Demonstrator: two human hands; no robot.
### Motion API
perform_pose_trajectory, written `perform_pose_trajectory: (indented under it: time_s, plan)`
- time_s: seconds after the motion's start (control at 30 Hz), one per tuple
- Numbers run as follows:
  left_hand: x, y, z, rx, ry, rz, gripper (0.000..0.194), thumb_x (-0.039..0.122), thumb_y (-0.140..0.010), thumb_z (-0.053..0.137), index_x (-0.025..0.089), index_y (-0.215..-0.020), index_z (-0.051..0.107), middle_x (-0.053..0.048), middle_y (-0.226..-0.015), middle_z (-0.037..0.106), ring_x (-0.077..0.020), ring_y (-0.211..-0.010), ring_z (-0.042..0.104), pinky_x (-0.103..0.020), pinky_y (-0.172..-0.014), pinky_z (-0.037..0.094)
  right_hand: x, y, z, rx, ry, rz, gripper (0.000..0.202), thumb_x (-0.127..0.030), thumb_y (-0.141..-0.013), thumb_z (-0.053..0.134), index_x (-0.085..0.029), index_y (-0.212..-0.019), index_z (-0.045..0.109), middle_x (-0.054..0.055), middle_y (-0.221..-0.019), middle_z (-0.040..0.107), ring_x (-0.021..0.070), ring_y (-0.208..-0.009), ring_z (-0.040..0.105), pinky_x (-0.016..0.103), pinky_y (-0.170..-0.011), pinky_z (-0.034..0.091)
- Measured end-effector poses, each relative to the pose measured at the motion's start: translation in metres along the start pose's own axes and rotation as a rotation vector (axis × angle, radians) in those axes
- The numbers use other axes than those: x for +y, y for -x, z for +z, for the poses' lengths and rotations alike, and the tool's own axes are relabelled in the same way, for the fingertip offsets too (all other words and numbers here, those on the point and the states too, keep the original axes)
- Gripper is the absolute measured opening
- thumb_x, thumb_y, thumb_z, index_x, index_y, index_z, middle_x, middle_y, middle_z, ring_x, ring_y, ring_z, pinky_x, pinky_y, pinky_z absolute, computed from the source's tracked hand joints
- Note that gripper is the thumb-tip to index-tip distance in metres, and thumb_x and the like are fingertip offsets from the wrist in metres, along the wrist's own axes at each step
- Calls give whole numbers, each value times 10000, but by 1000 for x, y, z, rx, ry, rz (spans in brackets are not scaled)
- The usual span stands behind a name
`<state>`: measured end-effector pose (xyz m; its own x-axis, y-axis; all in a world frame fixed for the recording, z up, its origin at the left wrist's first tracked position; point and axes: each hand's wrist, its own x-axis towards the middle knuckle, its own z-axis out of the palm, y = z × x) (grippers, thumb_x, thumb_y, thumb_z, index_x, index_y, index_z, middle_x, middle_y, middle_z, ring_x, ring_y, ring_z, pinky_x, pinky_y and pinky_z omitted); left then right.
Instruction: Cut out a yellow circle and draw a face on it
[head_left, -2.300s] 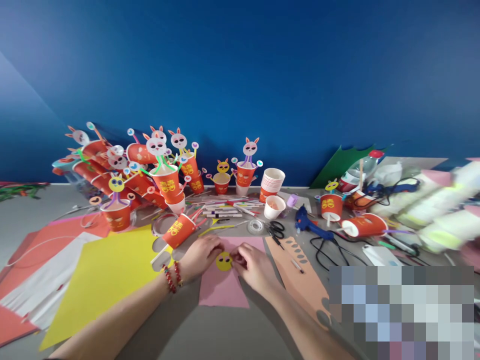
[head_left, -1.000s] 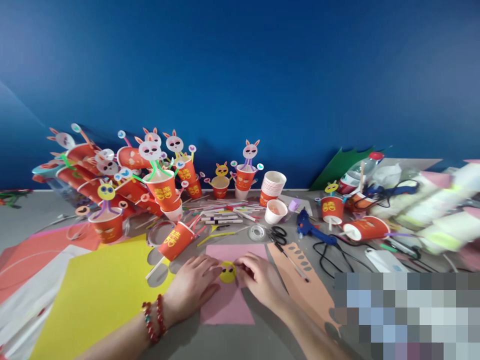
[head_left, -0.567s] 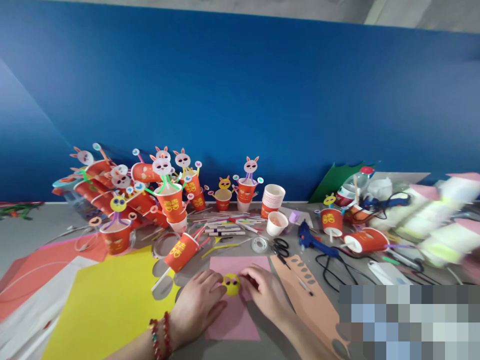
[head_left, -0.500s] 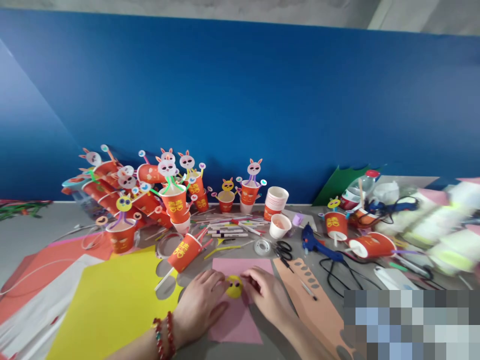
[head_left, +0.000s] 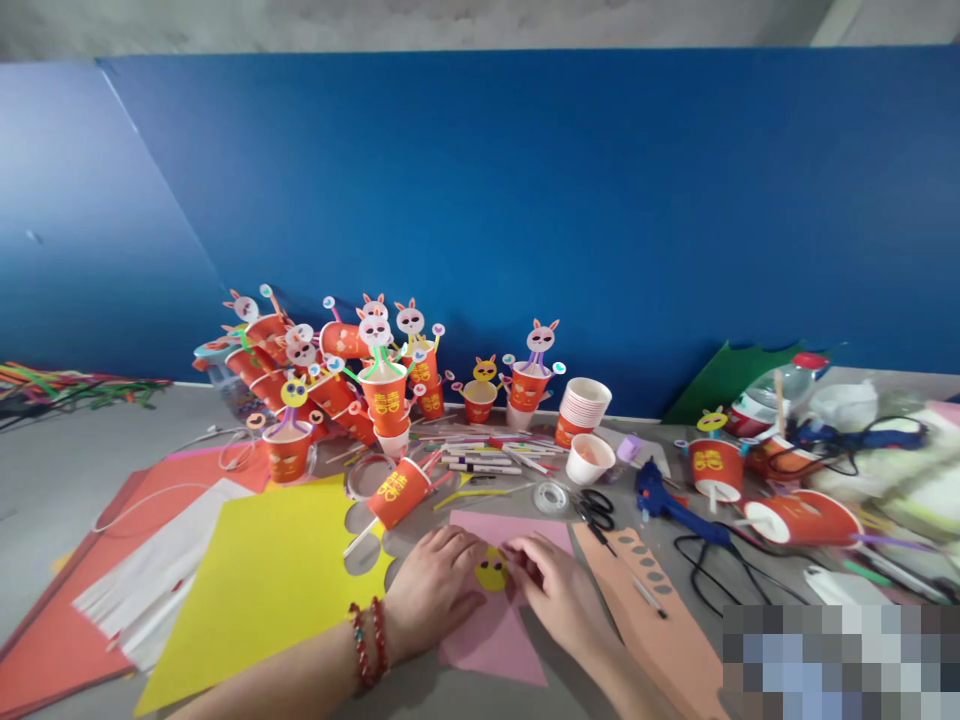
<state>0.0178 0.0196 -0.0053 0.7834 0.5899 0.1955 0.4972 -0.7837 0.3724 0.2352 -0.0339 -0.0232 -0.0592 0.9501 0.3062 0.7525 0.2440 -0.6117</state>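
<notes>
A yellow paper disc (head_left: 492, 572) with two dark eye shapes lies on a pink paper sheet (head_left: 491, 645). On its left side rests my left hand (head_left: 435, 590), fingers stretched over the pink sheet and the tips at the disc's edge; red bead bracelets circle that wrist. My right hand (head_left: 551, 590) is at the disc's upper right edge, its thumb and index finger pinched together. Whatever sits between those fingertips is too small to make out. Beyond the hands lies a red paper cup (head_left: 397, 493) on its side.
Yellow sheet (head_left: 255, 570) spreads at left, an orange strip with holes (head_left: 637, 610) at right. Scissors (head_left: 598, 508), tape roll (head_left: 550, 497) and blue glue gun (head_left: 679, 510) lie beyond. Several decorated cups (head_left: 384, 400) stand before the blue wall (head_left: 480, 220); pens (head_left: 484, 458) lie between.
The view has turned a little to the left, so everything sits further right. Both hands stay at the yellow disc, with hardly any shift in the fingers.
</notes>
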Motion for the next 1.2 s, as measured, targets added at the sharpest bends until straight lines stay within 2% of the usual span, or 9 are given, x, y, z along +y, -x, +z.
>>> perform_pose_trajectory:
  time_s: [0.33,0.53,0.8,1.2]
  plan:
    - [-3,3,3,23,19,38,579,288,-891,669,202,-1411,431,-112,-1328,603,-305,-1229,538,-499,-1050,460,-5,2,0,38,12,20,190,-108,-898,543,-218,-995,663,50,-934,736,219,-825,684,312,-734,513]
    - [-5,4,7,45,29,84,498,238,-916,619,209,-1386,456,-105,-1298,617,-285,-1185,565,-479,-1028,477,-7,1,-1,31,20,34,207,-77,-880,572,-213,-996,675,43,-933,736,198,-808,677,288,-726,499]
    - [-11,4,16,95,-15,99,433,299,-973,551,189,-1386,481,-122,-1262,632,-289,-1167,585,-469,-999,506,-11,1,-4,12,47,42,192,-80,-861,623,-202,-994,686,38,-925,729,186,-788,671,282,-741,497]
    - [-10,2,16,127,-5,103,412,291,-983,540,199,-1382,495,-110,-1218,650,-275,-1126,597,-448,-981,522,-9,1,-4,3,-6,50,162,-83,-858,622,-209,-944,676,34,-907,726,188,-807,675,277,-742,495]
